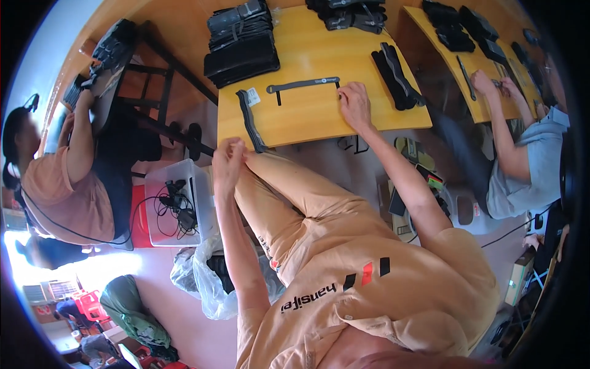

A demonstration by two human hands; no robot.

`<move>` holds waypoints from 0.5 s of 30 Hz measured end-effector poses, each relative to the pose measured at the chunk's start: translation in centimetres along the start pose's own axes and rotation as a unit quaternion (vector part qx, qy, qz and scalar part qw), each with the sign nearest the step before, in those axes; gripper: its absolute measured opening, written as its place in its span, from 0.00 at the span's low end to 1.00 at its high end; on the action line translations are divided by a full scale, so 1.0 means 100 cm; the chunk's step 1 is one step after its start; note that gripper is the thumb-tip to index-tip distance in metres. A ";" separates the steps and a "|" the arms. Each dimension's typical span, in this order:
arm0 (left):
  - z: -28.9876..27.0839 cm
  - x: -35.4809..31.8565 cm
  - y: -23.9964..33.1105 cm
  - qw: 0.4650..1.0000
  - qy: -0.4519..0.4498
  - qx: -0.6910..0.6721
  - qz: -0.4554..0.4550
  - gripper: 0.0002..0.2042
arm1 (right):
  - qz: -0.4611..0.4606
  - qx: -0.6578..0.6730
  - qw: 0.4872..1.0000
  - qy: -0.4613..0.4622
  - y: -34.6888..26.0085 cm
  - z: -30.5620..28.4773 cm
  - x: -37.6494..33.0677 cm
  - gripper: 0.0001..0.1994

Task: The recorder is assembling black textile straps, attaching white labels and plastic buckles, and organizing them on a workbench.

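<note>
A narrow grey strap (304,84) lies across the yellow table in front of me, with a short black tab (279,98) hanging below its left part. My right hand (355,106) rests at the strap's right end, its bent fingertips pressed on another small black tab there. My left hand (229,160) is off the table's front left edge, fingers curled together; whether anything is between them is hidden. Close to it, a bundle of dark straps (251,122) runs to the table edge, beside a small white label (253,96).
Stacks of black straps (241,61) stand at the table's back left, more (353,15) at the back. Another dark bundle (393,77) lies at the right edge. People work at both sides. A clear bin of cables (175,206) stands by my left leg.
</note>
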State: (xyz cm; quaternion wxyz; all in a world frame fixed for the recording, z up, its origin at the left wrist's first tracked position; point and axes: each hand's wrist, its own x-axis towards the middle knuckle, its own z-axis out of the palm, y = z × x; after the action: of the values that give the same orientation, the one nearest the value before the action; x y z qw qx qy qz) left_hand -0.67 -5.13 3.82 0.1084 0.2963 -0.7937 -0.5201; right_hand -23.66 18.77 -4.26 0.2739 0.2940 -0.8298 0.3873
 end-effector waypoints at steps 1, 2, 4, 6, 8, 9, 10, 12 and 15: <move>0.005 0.015 -0.011 1.000 -0.006 0.001 -0.003 0.19 | 0.005 -0.004 1.000 -0.002 -0.001 -0.002 -0.003 0.02; 0.009 0.030 -0.016 0.996 0.039 0.078 0.009 0.23 | 0.009 0.002 1.000 0.001 -0.003 -0.002 0.001 0.03; 0.023 0.055 -0.027 0.984 0.084 0.154 0.021 0.28 | 0.012 0.007 1.000 0.006 -0.002 -0.002 0.003 0.03; 0.041 0.071 -0.032 0.924 0.168 0.335 0.076 0.31 | 0.028 0.006 1.000 -0.013 -0.002 -0.002 0.003 0.03; 0.045 0.080 -0.033 0.920 0.152 0.357 0.052 0.29 | 0.021 0.008 1.000 -0.012 -0.001 -0.001 0.001 0.03; 0.046 0.084 -0.033 0.914 0.136 0.380 0.028 0.26 | 0.015 0.011 1.000 -0.011 0.000 0.000 0.002 0.03; 0.047 0.083 -0.032 0.918 0.136 0.373 0.024 0.21 | 0.020 0.009 1.000 -0.015 0.000 -0.001 0.000 0.03; 0.047 0.081 -0.032 0.922 0.143 0.360 0.031 0.20 | 0.013 0.026 1.000 0.001 -0.001 -0.005 0.002 0.03; 0.040 0.087 -0.028 0.932 0.154 0.326 0.022 0.18 | 0.024 0.015 1.000 -0.002 0.001 -0.002 0.002 0.03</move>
State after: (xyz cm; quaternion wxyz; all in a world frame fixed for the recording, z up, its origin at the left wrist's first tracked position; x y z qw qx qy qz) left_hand -8.59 -8.00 -1.58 0.1385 0.3742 -0.8995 -0.1779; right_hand -23.86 18.90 -4.09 0.2587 0.2789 -0.8310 0.4058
